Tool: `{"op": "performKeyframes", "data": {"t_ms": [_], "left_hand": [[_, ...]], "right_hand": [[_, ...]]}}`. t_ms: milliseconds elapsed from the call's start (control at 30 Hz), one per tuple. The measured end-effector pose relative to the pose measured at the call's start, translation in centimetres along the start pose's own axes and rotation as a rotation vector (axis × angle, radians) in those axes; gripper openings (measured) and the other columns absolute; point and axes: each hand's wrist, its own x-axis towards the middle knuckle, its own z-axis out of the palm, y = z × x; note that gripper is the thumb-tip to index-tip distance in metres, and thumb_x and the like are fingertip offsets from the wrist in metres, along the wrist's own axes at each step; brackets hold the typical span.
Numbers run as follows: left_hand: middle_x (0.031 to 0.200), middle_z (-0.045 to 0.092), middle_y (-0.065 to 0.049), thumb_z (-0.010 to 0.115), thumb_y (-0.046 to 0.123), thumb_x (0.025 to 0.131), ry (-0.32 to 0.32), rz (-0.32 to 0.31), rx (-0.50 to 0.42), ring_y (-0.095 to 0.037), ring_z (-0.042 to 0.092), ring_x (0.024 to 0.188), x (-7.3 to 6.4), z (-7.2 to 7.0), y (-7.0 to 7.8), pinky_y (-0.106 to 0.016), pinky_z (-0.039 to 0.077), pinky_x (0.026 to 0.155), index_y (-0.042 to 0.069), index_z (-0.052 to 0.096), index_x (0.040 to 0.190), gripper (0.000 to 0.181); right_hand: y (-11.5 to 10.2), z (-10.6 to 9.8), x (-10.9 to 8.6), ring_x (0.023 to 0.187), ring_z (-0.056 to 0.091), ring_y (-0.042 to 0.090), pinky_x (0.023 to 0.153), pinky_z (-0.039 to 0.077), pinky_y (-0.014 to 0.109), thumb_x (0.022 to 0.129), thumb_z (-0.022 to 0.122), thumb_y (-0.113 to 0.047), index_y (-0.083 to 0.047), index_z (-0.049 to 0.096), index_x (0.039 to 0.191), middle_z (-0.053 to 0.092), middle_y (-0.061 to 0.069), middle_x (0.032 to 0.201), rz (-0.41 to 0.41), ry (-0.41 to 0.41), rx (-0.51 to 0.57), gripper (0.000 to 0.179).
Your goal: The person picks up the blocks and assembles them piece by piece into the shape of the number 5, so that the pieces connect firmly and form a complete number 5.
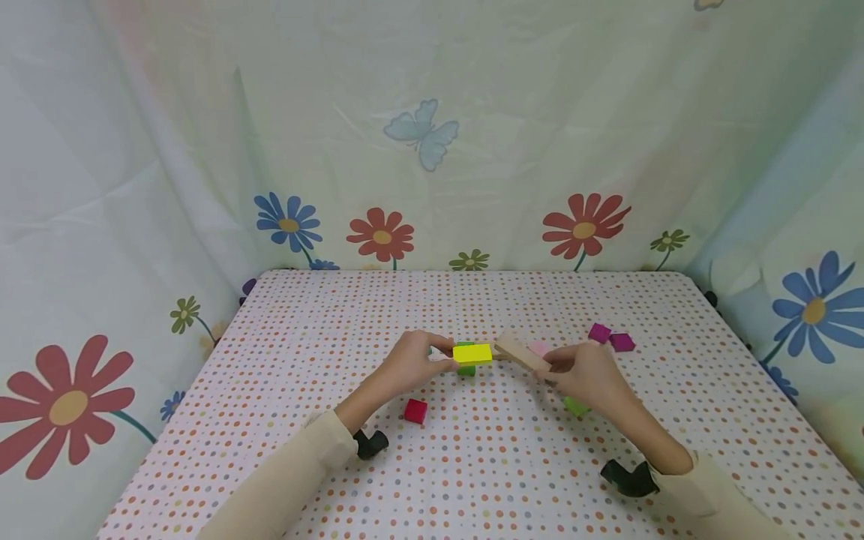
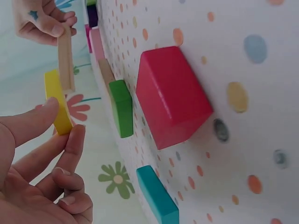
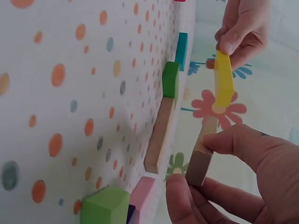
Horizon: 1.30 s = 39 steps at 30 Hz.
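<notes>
Nearest us on the table (image 1: 324,315), two black wrist mounts sit under the sleeves, with a red block (image 1: 415,410) just beyond the left forearm and a light green block (image 1: 575,406) partly hidden under the right hand. Above the spotted cloth, our left hand (image 1: 408,365) pinches one end of the yellow block (image 1: 472,353) between thumb and fingers (image 2: 70,144); our right hand (image 1: 586,373) pinches the near end of the plain wooden plank (image 1: 516,349) the same way, thumb on one face, fingers (image 3: 184,205) curled on the other. Both pieces are held clear of the table, their free ends meeting or nearly meeting; we cannot tell which.

We judge both to be painted or bare wood: light, stiff, not fragile. The yellow paint looks smooth, so possibly slippery; grip is best on the broad flat faces near an end, as now.

Below the held pieces lie a second wooden plank (image 3: 159,135), a dark green block (image 3: 170,79) and a teal block (image 3: 181,44). A pink block (image 1: 539,346) lies close behind the held plank. Farther off to the right, two magenta blocks (image 1: 610,337) lie side by side. Flowered curtain (image 1: 432,135) closes the back.
</notes>
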Motion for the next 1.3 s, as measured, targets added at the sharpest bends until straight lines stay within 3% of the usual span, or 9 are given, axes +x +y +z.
{"op": "performKeyframes", "data": {"t_ms": [300,600,700,933,1067,1200,1300], "left_hand": [[0.106,0.074,0.003,0.074,0.027,0.087,-0.083,-0.021,-0.009,-0.019,0.059,0.107,-1.5,0.3,-0.5,-0.021,0.041,0.065,0.016,0.071,0.12,0.035],[0.108,0.075,0.005,0.079,0.028,0.082,-0.153,-0.066,-0.011,-0.01,0.058,0.094,-1.5,1.1,-1.5,-0.021,0.045,0.068,0.018,0.074,0.114,0.033],[0.11,0.075,0.004,0.079,0.028,0.083,-0.164,-0.051,0.006,-0.007,0.06,0.095,-1.6,1.3,-1.7,-0.02,0.048,0.071,0.017,0.075,0.114,0.033],[0.104,0.075,0.002,0.08,0.026,0.081,-0.135,0.037,0.103,-0.006,0.052,0.075,-1.5,1.5,-2.2,-0.017,0.038,0.057,0.014,0.076,0.111,0.032],[0.102,0.075,0.002,0.081,0.025,0.08,-0.13,0.055,0.128,-0.006,0.052,0.072,-1.5,1.5,-2.2,-0.017,0.04,0.056,0.014,0.077,0.109,0.031],[0.106,0.076,0.0,0.081,0.028,0.08,-0.141,0.027,0.13,-0.009,0.064,0.087,-1.7,1.1,-2.0,-0.019,0.049,0.067,0.013,0.075,0.112,0.036],[0.107,0.075,-0.001,0.08,0.03,0.081,-0.139,0.021,0.126,-0.012,0.066,0.095,-1.8,0.9,-1.9,-0.021,0.051,0.073,0.011,0.074,0.115,0.04]], "right_hand": [[-0.3,0.7,-1.2,0.068,0.059,0.01,0.053,0.046,0.024,0.079,0.08,-0.028,-0.002,0.076,0.101,0.073,0.005,0.083,0.005,-0.056,-0.042,0.034],[-0.4,1.6,-1.9,0.07,0.06,0.008,0.06,0.049,0.023,0.076,0.083,-0.03,-0.005,0.077,0.097,0.071,-0.001,0.08,-0.001,-0.129,-0.052,0.033],[-0.3,1.9,-2.1,0.07,0.06,0.007,0.058,0.049,0.022,0.077,0.083,-0.029,-0.004,0.076,0.099,0.071,-0.001,0.08,-0.014,-0.141,-0.064,0.034],[-0.3,2.2,-2.5,0.072,0.06,0.007,0.061,0.05,0.024,0.076,0.083,-0.028,-0.001,0.076,0.102,0.072,0.0,0.081,-0.018,-0.128,-0.1,0.038],[-0.2,2.7,-2.6,0.071,0.055,0.008,0.06,0.046,0.022,0.076,0.083,-0.026,-0.004,0.077,0.095,0.066,0.0,0.079,-0.041,-0.114,-0.127,0.03],[-0.3,2.8,-2.7,0.069,0.051,0.009,0.059,0.043,0.023,0.076,0.083,-0.025,-0.006,0.077,0.088,0.062,0.0,0.077,-0.061,-0.115,-0.156,0.023],[-0.4,2.7,-2.5,0.069,0.053,0.009,0.06,0.045,0.024,0.076,0.083,-0.027,-0.007,0.076,0.089,0.064,0.0,0.076,-0.047,-0.141,-0.166,0.025]]}}
